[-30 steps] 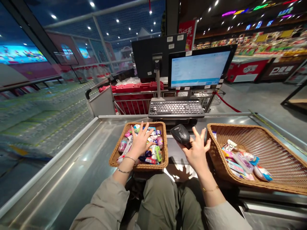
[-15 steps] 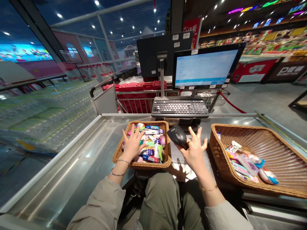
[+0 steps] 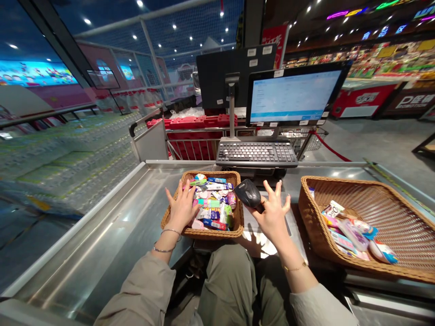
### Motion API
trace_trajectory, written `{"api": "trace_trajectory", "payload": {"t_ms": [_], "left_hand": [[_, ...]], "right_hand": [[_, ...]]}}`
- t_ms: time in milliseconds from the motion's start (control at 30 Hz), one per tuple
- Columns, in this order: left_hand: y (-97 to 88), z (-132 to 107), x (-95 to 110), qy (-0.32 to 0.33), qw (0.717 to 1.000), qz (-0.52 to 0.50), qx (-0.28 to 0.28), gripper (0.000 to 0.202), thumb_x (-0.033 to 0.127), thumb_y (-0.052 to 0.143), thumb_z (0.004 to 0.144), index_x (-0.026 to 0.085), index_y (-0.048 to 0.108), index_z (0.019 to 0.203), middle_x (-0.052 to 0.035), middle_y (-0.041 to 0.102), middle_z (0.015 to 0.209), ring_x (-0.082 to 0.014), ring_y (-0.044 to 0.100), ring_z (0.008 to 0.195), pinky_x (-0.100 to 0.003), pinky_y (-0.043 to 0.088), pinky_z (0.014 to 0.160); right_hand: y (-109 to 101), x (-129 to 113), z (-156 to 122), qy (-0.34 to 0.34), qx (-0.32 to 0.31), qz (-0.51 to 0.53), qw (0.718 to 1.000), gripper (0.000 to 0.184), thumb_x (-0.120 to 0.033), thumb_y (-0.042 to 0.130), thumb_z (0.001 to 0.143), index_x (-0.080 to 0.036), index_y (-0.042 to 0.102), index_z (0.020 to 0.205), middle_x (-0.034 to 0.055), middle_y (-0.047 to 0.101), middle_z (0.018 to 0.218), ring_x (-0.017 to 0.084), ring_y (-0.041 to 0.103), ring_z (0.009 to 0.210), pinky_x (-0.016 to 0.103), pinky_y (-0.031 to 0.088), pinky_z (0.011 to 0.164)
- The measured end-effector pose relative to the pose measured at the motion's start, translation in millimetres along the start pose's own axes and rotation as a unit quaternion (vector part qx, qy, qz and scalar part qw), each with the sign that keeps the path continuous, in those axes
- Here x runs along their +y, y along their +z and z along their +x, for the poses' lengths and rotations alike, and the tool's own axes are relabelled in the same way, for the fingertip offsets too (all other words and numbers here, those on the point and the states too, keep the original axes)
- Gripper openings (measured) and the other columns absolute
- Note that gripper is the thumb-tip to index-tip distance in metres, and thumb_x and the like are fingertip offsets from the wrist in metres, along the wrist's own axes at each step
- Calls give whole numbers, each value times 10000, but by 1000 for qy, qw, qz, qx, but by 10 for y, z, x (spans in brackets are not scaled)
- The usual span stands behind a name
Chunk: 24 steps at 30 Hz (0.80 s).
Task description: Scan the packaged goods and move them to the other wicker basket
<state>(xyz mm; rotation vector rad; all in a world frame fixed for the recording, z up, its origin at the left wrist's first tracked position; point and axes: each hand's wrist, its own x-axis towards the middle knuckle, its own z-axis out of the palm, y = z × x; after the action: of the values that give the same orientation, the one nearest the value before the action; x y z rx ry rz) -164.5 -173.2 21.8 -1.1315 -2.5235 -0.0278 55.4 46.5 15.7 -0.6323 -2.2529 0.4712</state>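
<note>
My left hand (image 3: 181, 207) is spread over the left side of a small wicker basket (image 3: 209, 233), its fingers apart and nothing visible in them. Packets of sweets and gum (image 3: 212, 203) in bright wrappers fill that basket. A black barcode scanner (image 3: 248, 193) is held in my right hand (image 3: 273, 213), by its lower end near the thumb; the other fingers fan outward. The scanner's head points left, beside the basket's right rim. Its handle is mostly hidden by my hand.
To the right, a larger wicker basket (image 3: 401, 199) holds several wrapped sweets (image 3: 353, 233). Behind the metal counter (image 3: 136, 203) stand a keyboard (image 3: 256, 153) and a lit monitor (image 3: 295, 97). A shopping trolley (image 3: 190, 142) is beyond the counter's far edge.
My left hand has shifted slightly left over the small basket. My right hand and the scanner have also moved a little left, closer to the basket's rim.
</note>
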Motion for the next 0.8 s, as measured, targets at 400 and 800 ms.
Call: {"api": "trace_trajectory", "payload": {"t_ms": [400,800], "left_hand": [[106,84,-123,-46,999,22,12,527,494,516,979,186,582,1402,-162,308,1649,-409,170,1555,-819,-91,1117],[92,148,-133,-63,997,2,-39,395,497,521,969,198,744,1098,-140,373,1626,-429,171,1550,-820,-103,1111]], "right_hand": [[6,-11,1,5,1,-2,1000,202,-378,632,892,-206,723,945,154,415,1596,416,90,1566,814,93,1111],[11,-6,-12,11,1,-8,1000,191,-366,649,880,-204,725,946,152,416,1596,418,101,1564,810,93,1118]]}}
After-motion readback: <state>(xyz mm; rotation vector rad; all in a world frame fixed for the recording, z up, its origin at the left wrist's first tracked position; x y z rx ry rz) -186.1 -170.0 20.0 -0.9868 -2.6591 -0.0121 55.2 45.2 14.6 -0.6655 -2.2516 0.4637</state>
